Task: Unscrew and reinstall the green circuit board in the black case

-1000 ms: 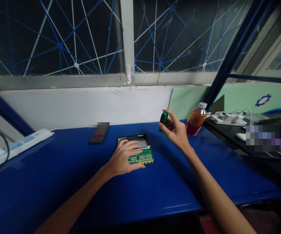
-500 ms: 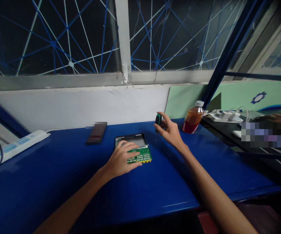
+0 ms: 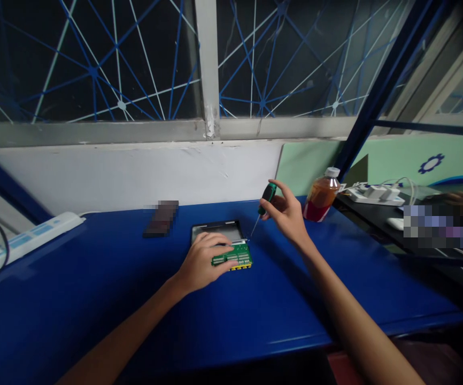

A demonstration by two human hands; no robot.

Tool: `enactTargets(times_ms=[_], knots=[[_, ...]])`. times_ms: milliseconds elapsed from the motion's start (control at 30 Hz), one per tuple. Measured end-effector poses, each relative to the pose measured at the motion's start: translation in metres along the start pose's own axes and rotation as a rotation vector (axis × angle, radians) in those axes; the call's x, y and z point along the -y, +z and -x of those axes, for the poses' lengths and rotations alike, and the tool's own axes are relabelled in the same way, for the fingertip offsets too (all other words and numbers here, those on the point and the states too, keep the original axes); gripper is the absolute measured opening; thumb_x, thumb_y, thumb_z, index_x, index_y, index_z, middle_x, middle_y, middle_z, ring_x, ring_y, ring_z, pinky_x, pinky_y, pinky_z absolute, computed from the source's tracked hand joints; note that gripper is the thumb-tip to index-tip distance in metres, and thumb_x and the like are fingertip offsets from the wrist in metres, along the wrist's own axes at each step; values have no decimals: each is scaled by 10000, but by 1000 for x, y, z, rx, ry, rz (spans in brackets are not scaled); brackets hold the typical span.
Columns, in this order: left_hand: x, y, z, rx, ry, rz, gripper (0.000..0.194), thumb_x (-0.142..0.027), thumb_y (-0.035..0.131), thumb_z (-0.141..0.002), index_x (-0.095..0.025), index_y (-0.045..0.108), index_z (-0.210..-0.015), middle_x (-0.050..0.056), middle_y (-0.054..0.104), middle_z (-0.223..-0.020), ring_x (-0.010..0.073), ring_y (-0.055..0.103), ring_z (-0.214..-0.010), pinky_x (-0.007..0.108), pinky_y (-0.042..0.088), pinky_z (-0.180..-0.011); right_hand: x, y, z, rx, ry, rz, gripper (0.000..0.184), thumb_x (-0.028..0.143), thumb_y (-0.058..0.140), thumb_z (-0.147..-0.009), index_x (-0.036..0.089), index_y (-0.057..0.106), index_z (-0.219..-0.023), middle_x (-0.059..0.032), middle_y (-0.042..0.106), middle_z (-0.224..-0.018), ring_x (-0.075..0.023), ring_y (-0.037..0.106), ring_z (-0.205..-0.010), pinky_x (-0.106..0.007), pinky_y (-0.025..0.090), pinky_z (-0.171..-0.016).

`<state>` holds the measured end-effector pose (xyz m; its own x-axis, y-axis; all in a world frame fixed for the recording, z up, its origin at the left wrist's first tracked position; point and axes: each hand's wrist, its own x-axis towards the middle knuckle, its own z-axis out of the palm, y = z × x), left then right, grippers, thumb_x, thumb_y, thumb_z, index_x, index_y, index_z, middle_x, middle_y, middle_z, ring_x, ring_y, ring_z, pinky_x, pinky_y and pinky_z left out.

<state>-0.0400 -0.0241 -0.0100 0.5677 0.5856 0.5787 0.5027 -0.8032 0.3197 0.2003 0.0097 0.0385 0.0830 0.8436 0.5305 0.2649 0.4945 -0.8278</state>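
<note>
The screwdriver (image 3: 268,198) in the right hand (image 3: 291,214), near upright earlier, now leans rightward at the top, its shaft (image 3: 255,226) clearly visible and slanting toward the green circuit board (image 3: 241,255); the left hand's (image 3: 201,262) thumb (image 3: 227,266) has shifted from just off the board's near edge to over it.

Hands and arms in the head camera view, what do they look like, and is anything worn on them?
The left hand and right hand show no gloves or rings. The left forearm and right forearm taper toward the wrists; no sleeves, watch, bracelet or cables are in view. I can't make out any markings.
</note>
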Motion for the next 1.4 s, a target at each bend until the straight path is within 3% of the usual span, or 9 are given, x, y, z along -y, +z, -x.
enactTargets(times_ms=[200,367,700,1400], knots=[[-4,-2,-3,-103,-144,161,248,-332,763,-734,-178,731,-927,77,721,-929,223,652,-873,375,506,-806,18,13,5,-8,85,-264,587,357,652,-775,222,395,-1285,8,633,-671,-186,648,-506,-364,555,-520],[-9,-3,-4,-115,-201,315,240,-295,771,-725,-157,741,-919,82,735,-912,210,667,-854,335,530,-800,21,26,12,29,116,-364,630,351,664,-766,232,377,-1313,12,634,-672,-182,641,-516,-376,559,-525],[-11,-5,-7,-143,-221,365,75,-228,719,-763,-163,752,-778,64,746,-793,196,682,-781,315,544,-765,22,33,18,16,115,-366,659,355,665,-765,243,363,-1340,5,636,-702,-184,646,-542,-379,569,-543],[-13,-7,-5,-91,-221,300,213,-278,599,-870,-189,739,-736,36,733,-768,180,671,-713,318,533,-713,25,31,18,2,101,-311,677,397,647,-781,253,327,-1360,2,615,-718,-183,642,-565,-370,576,-555]])
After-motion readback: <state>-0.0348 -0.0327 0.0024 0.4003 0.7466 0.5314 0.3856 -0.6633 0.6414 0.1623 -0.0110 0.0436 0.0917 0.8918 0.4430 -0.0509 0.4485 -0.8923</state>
